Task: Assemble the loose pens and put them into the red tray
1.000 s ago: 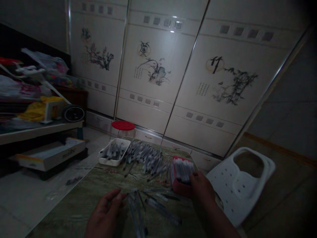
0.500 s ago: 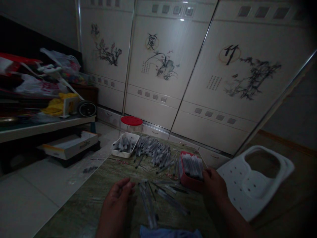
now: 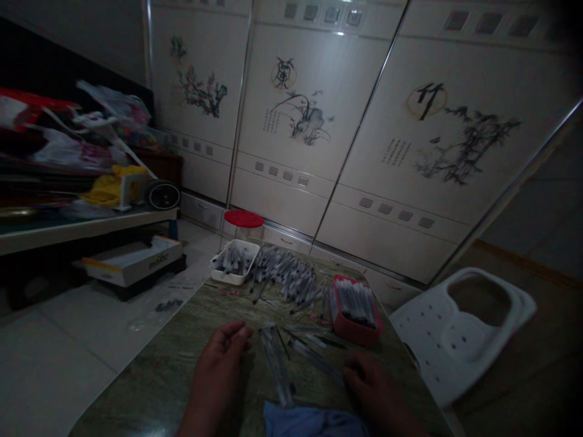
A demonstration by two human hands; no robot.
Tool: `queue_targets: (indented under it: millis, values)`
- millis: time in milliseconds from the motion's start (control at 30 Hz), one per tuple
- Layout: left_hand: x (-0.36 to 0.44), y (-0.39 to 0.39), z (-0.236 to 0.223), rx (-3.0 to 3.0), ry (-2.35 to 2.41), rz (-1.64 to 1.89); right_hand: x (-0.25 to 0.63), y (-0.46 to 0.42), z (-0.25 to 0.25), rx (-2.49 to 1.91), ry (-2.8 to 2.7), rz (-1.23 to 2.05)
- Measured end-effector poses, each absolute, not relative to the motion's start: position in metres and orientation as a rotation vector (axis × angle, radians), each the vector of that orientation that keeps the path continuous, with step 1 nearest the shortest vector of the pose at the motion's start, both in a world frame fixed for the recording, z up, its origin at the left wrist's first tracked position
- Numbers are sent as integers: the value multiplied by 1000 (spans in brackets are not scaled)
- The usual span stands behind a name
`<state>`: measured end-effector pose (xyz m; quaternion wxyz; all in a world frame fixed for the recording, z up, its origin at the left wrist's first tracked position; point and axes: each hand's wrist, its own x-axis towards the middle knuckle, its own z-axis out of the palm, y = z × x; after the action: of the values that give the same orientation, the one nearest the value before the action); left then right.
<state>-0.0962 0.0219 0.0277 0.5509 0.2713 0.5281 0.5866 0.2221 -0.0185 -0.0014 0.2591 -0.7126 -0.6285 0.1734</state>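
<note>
My left hand rests at the near left of the table, its fingers loosely curved and nothing visible in them. Beside it lie loose clear pens with dark ends. My right hand is low on the right, near the end of another clear pen; its fingers are curled and blurred, so a grip cannot be made out. Beyond it stands a red box packed with upright-leaning pens. A large heap of pens spreads toward the far end.
A white tray of pens sits at the table's far left corner. Blue cloth lies at the near edge. A white plastic chair stands right, a red stool behind. Left is a cluttered low bench.
My right hand has left the side of the red box and moved toward me, down and left, near the loose pens. My left hand has barely moved. The view has shifted slightly.
</note>
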Motion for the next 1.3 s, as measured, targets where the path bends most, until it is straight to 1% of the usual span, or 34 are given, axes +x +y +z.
queue_targets:
  millis: [200, 400, 800, 1033, 1300]
  values:
    - [-99, 21, 34, 676, 1280, 1389, 214, -14, 0, -1951, -1701, 460]
    - [-99, 18, 46, 615, 1291, 1402, 197, 12, 10, -1951, -1752, 438]
    - [-107, 25, 31, 621, 1237, 1392, 154, 65, 26, -2034, -1973, 382]
    - [-113, 29, 27, 637, 1265, 1399, 122, 82, 28, -2064, -2153, 475]
    - [-118, 31, 20, 606, 1252, 1419, 98, 76, 19, -1956, -2128, 678]
